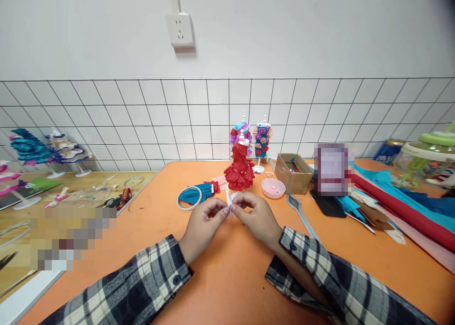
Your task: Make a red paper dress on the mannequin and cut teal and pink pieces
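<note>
My left hand (206, 221) and my right hand (256, 217) meet over the orange table, fingertips pinched on a thin white strip (228, 192). One end of it sticks up between my fingers; what it is made of I cannot tell. Just behind stands a small dress form in a ruffled red dress (240, 168). Left of it lie a roll of tape (178, 202), blue crepe paper (205, 190) and a pink piece of paper (222, 182). To the right sits a shallow pink bowl (273, 188).
Two more decorated dress forms stand behind, one with a blue dress (261, 142). A cardboard box (300, 180), grey scissors-like tool (302, 216), phone on a stand (332, 168) and paper rolls (401, 201) fill the right. A wooden table (106, 180) adjoins on the left.
</note>
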{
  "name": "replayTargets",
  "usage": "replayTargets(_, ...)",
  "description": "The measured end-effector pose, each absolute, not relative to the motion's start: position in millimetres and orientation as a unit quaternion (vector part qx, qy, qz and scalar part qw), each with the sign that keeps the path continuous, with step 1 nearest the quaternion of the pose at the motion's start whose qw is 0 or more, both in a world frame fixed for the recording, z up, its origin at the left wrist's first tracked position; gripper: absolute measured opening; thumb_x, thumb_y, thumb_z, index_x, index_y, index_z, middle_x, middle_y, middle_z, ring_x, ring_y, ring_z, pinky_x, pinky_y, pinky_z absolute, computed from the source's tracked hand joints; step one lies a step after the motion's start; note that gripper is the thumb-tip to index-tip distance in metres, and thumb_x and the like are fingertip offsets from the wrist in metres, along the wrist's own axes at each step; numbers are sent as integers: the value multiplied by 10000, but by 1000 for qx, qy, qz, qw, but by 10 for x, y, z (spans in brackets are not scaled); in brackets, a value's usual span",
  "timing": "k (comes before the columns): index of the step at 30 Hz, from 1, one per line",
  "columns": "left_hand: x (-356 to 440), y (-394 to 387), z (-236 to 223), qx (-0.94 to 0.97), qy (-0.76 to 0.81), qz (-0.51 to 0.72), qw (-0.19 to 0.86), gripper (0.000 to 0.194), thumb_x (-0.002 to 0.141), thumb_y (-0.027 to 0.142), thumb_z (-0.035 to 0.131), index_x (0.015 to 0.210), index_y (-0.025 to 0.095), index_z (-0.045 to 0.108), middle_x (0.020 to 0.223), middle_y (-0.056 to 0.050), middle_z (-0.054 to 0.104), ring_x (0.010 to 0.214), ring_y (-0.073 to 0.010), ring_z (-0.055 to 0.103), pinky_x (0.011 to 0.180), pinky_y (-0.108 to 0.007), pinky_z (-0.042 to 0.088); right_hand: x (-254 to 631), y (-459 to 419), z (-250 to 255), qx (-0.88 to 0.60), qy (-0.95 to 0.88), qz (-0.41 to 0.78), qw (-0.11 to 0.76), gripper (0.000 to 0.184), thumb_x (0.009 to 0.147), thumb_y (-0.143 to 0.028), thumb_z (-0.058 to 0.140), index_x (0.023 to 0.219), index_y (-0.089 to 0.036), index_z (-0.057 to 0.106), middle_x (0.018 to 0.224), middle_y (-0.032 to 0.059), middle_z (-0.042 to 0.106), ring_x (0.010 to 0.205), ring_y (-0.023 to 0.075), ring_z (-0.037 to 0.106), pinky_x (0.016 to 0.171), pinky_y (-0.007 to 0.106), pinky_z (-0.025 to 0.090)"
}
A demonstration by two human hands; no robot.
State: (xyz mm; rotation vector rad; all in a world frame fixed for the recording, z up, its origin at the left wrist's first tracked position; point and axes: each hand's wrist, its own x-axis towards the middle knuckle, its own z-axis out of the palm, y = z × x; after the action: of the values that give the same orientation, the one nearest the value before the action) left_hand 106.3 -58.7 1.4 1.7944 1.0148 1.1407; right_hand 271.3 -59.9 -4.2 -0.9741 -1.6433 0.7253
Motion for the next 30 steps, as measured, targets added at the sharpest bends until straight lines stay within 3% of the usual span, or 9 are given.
replayTargets(4, 1076, -602, 70, 681, 368, 434, 461, 228, 816, 363, 586, 705, 163, 586, 684, 3, 545, 685, -156, 509, 661, -267, 417, 2739, -645, -27, -380, -743, 193, 517, 111, 858, -255, 615, 770, -194, 641, 742, 8, 615, 702, 133, 563, 635, 247, 429)
replayTargets(11, 1103, -687, 68, 633, 382, 488, 464, 166, 780, 315, 642, 718, 161, 636, 686, 8, 582, 689, -142, 511, 675, -251, 419, 2714, -741, -30, -362, -753, 76, 544, 114, 893, -249, 595, 791, -199, 607, 725, 8, 593, 655, 125, 533, 560, 233, 399)
replayTargets(16, 1162, -744, 22, 507, 330, 486, 631, 150, 748, 307, 706, 736, 168, 653, 718, 3, 609, 706, -140, 557, 708, -255, 462, 2761, -734, -48, -319, -791, -5, 523, 136, 937, -225, 516, 851, -208, 620, 807, 41, 637, 755, 154, 573, 645, 265, 436)
replayTargets(19, 1152, -714, 21, 474, 301, 449, 695, 187, 749, 324, 729, 757, 148, 665, 747, -27, 632, 723, -156, 588, 731, -276, 483, 2794, -691, -47, -330, -786, 43, 521, 160, 939, -249, 509, 836, -210, 625, 783, 36, 621, 729, 151, 569, 634, 264, 434)
replayTargets(25, 1061, -553, -22, 449, 366, 449, 680, 319, 784, 454, 707, 881, 150, 689, 676, 16, 524, 699, -161, 599, 759, -309, 480, 2785, -581, -66, -401, -698, 213, 553, 141, 874, -257, 559, 766, -192, 621, 742, 12, 590, 670, 134, 545, 589, 241, 417)
replayTargets(30, 1060, -542, 7, 622, 380, 456, 511, 296, 783, 451, 681, 746, 158, 653, 683, 5, 547, 669, -145, 502, 677, -265, 411, 2759, -572, -71, -409, -708, 251, 519, 185, 875, -272, 558, 734, -183, 639, 743, 14, 611, 687, 135, 546, 628, 248, 414)
